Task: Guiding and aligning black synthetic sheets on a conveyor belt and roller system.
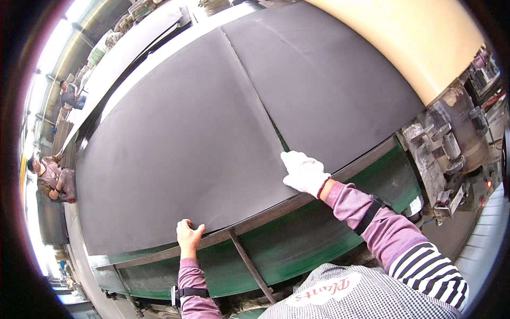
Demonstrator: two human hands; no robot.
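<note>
The bare left hand (188, 235) is gripping the near edge of the left black rubber sheet (175, 143) lying on the green conveyor table (297, 244), while the gloved right hand (304, 173) is pressing flat, fingers open, at the seam beside the right black rubber sheet (329, 85).

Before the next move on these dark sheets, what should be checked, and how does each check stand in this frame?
1. Left hand bare and gripping the near edge of the left dark sheet: ok.
2. Right hand, in a white glove, resting at the seam near the front edge: ok.
3. Sheets meeting evenly at the seam: not ok, a green sliver shows in a gap by the right hand.
4. Right dark sheet lying flat: ok.
5. Fingers clear of the metal frame rail: cannot tell.
6. Other people away from the sheets: ok, they are at the far left.
</note>
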